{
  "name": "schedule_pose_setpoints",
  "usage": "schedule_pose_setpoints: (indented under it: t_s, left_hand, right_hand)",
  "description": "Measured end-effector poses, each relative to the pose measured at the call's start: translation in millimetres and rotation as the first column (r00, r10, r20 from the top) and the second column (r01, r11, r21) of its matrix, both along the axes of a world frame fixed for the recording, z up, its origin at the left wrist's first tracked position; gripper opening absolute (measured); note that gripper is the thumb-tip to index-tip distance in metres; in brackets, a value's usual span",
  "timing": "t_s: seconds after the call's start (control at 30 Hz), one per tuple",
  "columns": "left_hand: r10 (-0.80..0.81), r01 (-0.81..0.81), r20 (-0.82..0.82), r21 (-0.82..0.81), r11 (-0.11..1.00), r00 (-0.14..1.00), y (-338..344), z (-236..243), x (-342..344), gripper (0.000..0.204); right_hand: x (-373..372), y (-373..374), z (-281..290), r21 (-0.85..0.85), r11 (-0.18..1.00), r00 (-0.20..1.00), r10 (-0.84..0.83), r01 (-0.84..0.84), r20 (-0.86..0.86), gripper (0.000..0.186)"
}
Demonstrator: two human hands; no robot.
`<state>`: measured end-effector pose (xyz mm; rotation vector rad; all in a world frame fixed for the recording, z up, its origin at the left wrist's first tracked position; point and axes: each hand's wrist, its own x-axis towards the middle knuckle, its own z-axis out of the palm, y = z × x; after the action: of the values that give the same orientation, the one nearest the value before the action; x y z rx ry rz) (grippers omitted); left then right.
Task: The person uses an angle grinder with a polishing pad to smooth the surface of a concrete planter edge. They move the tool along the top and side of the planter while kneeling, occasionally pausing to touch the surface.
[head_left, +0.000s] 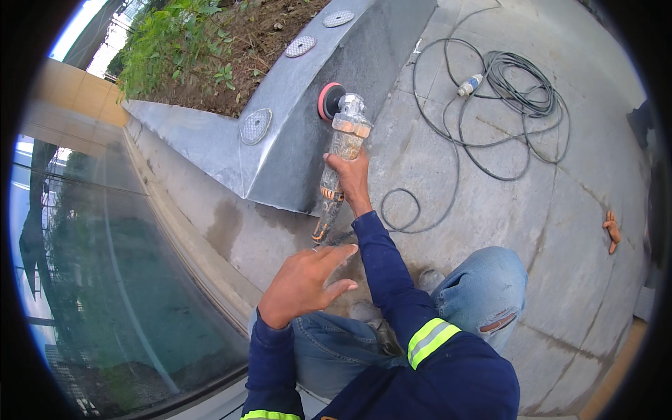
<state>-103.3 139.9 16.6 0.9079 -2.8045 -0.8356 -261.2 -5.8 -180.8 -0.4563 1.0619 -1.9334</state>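
My right hand (350, 171) is wrapped round the body of a worn, dust-covered angle grinder (344, 143). Its black pad with a red rim (329, 103) is against the side face of a grey stone ledge (276, 168). My left hand (308, 280) is raised just below the grinder's rear end, fingers apart and holding nothing. Three round discs, two pale meshed ones (301, 45) (338, 18) and a larger one (256, 126), lie on the ledge's top.
A coiled cable with a connector (469, 85) lies on the paving (518, 231). Soil and plants (175, 63) fill the planter. A dark glass panel (126, 280) runs along my left. A small orange-brown object (611, 231), too small to make out, is near the right rim.
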Motion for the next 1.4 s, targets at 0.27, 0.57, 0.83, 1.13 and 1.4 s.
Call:
schedule_pose_setpoints:
  t_s: [0.27,0.57,0.83,1.13,1.4]
  left_hand:
    - [0.01,-0.009,0.032,-0.041,0.999,0.999,6,5,3,0.062]
    - [-0.022,0.021,0.043,0.024,0.999,0.999,7,11,4,0.063]
    - [-0.059,0.059,-0.02,0.003,0.998,0.998,3,7,7,0.062]
    - [-0.049,0.049,0.018,-0.004,0.999,0.999,10,6,9,0.062]
    - [-0.064,0.064,0.006,0.01,0.998,0.998,6,7,11,0.063]
  right_hand:
    - [-12,-17,25,-0.064,0.997,0.999,-0.032,0.031,-0.007,0.055]
    - [11,9,20,-0.041,0.998,0.995,0.046,-0.05,-0.087,0.059]
    - [-22,-11,17,-0.058,0.998,0.998,-0.001,-0.002,-0.061,0.058]
    - [8,4,26,-0.092,0.995,0.996,0.043,-0.05,-0.079,0.062]
    - [4,7,14,-0.047,0.998,0.998,0.044,-0.046,-0.043,0.053]
